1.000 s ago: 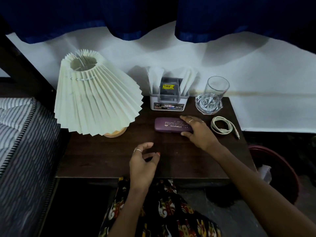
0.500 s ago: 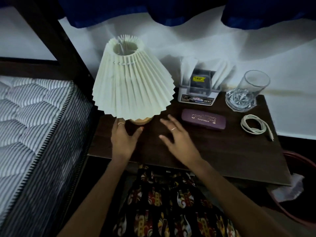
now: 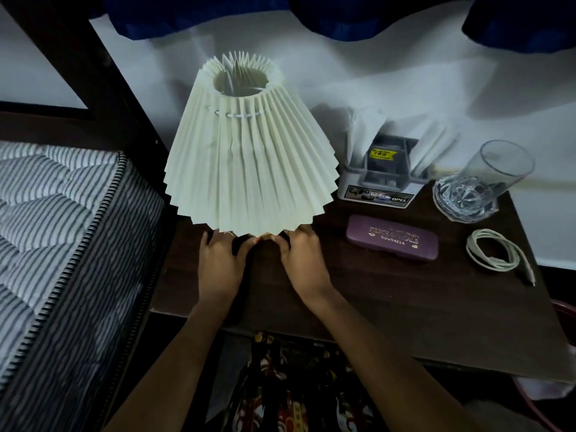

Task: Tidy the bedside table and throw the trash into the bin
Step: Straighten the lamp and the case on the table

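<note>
A: What is nearest?
B: Two bare arms reach out over the near edge of the dark table point(image 3: 389, 310). The left hand point(image 3: 218, 263) and the right hand point(image 3: 304, 263) lie side by side on the table top.

A: What do the hands do?
B: Their fingertips go under the rim of the cream lamp point(image 3: 249, 157), on both sides of its foot. The shade hides the fingers, so I cannot tell if they grasp the foot or only touch it.

A: Where is the lamp?
B: It stands on the left part of the table, beside the striped bed point(image 3: 56, 232).

A: What is to the right?
B: A purple glasses case point(image 3: 392, 237) lies flat in the middle. Farther right is a coiled white cable point(image 3: 494, 251).

A: And farther back?
B: A white holder point(image 3: 378, 185) with paper napkins stands by the wall. Right of it is a clear glass point(image 3: 486, 179) on a glass saucer.

A: And the bin?
B: A red bin point(image 3: 565, 307) peeks out at the right edge, below the table
</note>
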The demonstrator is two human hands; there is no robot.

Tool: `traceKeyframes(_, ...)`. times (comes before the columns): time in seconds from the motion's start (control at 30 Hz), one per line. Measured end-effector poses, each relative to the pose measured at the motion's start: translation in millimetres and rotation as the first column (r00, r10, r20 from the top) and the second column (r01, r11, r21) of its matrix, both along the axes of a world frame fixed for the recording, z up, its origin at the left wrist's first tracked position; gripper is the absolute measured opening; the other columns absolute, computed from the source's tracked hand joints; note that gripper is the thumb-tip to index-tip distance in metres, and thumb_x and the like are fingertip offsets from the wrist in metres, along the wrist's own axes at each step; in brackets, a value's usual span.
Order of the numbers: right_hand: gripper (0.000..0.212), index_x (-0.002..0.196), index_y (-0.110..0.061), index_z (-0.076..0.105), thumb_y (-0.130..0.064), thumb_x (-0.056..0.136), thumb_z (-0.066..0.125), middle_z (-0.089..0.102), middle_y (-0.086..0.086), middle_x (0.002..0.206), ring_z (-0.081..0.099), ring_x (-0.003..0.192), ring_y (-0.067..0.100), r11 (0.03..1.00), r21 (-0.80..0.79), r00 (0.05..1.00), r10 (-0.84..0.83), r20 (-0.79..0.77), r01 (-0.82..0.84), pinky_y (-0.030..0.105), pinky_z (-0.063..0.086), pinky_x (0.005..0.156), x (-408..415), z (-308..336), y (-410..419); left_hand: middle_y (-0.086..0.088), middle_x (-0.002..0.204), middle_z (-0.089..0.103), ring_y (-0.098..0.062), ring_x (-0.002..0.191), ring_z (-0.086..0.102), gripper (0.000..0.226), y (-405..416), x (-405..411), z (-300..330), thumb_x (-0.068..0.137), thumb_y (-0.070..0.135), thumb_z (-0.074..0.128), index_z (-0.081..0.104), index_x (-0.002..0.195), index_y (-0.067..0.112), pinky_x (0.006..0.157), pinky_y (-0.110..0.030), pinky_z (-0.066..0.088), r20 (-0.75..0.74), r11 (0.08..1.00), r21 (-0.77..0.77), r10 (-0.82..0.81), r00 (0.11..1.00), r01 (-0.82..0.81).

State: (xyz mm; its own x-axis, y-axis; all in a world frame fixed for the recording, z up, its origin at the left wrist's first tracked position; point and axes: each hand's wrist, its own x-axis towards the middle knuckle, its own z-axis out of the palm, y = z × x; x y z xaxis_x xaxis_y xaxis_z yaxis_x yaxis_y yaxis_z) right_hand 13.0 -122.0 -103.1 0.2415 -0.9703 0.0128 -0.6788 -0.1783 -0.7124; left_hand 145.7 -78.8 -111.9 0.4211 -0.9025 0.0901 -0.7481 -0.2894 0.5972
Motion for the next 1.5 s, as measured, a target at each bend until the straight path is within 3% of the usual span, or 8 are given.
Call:
traceKeyframes(0.27,0.025,0.103,0.005,0.065,-0.016,0.094,0.054,0.058,0.019,0.114,0.055,0.109,0.03,0.999,-0.032,1.0,0.012,-0.027,-0.013,0.025,0.039,0.089,7,6,-20,-0.017,0.099,0.069,-0.034,0.107,0.057,0.037,-24,9,0,0.088,0.034,0.062,0.069,0.097,-0.001,0.103,-0.05,0.039,0.068,1.0,0.012,-0.025,0.997,0.024)
traceKeyframes(0.5,0.023,0.109,0.001,0.065,-0.012,0.091,0.058,0.056,0.018,0.126,0.056,0.113,0.031,1.0,-0.021,1.0,-0.005,0.021,0.005,0.029,0.042,0.097,8,2,-22,-0.017,0.09,0.068,-0.034,0.091,0.063,0.039,-32,15,-9,0.088,0.037,0.058,0.067,0.093,0.0,0.098,-0.051,0.043,0.089,0.997,0.065,-0.047,0.995,0.041)
traceKeyframes(0.63,0.036,0.123,-0.008,0.059,-0.007,0.087,0.061,0.048,0.016,0.139,0.05,0.126,0.029,0.998,0.012,0.993,0.061,0.098,-0.063,0.031,0.039,0.107,0,0,-19,-0.02,0.119,0.061,-0.034,0.121,0.051,0.042,-25,5,-6,0.09,0.038,0.056,0.06,0.113,0.003,0.109,-0.051,0.03,0.155,0.991,0.119,-0.076,0.985,0.058)
traceKeyframes(0.77,0.056,0.14,-0.02,0.042,-0.007,0.089,0.059,0.036,0.007,0.152,0.035,0.139,0.016,0.997,-0.001,0.987,0.077,0.143,-0.078,0.014,0.022,0.111,-28,9,-3,-0.012,0.15,0.036,-0.024,0.143,0.023,0.059,-8,-16,7,0.093,0.041,0.048,0.035,0.142,0.012,0.116,-0.047,0.015,0.087,0.991,0.122,-0.067,0.994,0.057)
traceKeyframes(0.9,0.052,0.14,-0.023,0.042,-0.012,0.091,0.055,0.042,0.002,0.147,0.037,0.137,0.015,0.994,-0.107,0.999,-0.001,0.054,0.006,0.017,0.023,0.111,-81,12,23,-0.011,0.156,0.024,-0.022,0.146,0.014,0.071,12,-44,14,0.094,0.041,0.046,0.012,0.15,0.013,0.117,-0.046,0.011,-0.007,0.99,0.137,-0.017,1.0,0.018)
traceKeyframes(1.1,0.028,0.113,-0.009,0.057,-0.009,0.086,0.061,0.06,0.012,0.115,0.052,0.107,0.025,0.873,-0.472,0.963,-0.218,-0.155,0.122,0.032,0.04,0.097,-175,29,47,-0.013,0.157,0.018,-0.026,0.146,0.012,0.075,29,-95,25,0.094,0.038,0.048,0.009,0.15,0.008,0.117,-0.048,0.011,-0.096,0.988,0.14,0.08,0.992,-0.066)
traceKeyframes(1.33,0.053,0.132,-0.007,0.045,-0.017,0.085,0.066,0.046,0.013,0.139,0.042,0.13,0.029,0.936,-0.093,0.94,-0.34,0.011,0.34,0.032,0.031,0.11,-212,26,36,-0.011,0.157,0.02,-0.023,0.146,0.013,0.077,15,-150,33,0.09,0.039,0.054,0.015,0.149,0.009,0.118,-0.043,0.016,-0.187,0.984,0.088,-0.134,0.973,0.152)
traceKeyframes(1.5,0.065,0.14,-0.005,0.039,-0.016,0.083,0.068,0.044,0.015,0.143,0.043,0.132,0.028,0.932,0.064,0.925,-0.362,0.115,0.357,0.04,0.033,0.112,-198,13,30,-0.01,0.156,0.023,-0.021,0.146,0.015,0.085,0,-165,27,0.086,0.045,0.06,0.013,0.15,0.014,0.118,-0.043,0.016,-0.295,0.962,0.121,-0.2,0.934,0.244)
